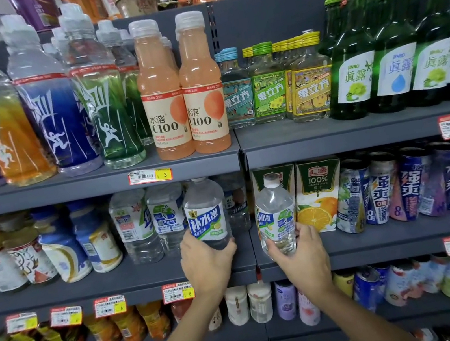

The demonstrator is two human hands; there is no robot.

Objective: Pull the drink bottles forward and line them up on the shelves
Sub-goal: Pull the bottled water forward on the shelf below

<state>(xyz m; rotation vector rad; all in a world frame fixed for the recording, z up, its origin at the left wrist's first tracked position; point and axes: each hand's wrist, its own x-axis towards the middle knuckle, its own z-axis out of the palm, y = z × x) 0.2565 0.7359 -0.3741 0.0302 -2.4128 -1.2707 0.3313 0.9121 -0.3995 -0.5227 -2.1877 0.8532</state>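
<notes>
Two bare forearms, hands (208, 262); no sleeves, jewellery.

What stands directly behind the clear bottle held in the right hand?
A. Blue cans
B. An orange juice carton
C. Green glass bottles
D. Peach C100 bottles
B: the right hand grips a clear bottle in front of the orange juice carton on the middle shelf.
</notes>
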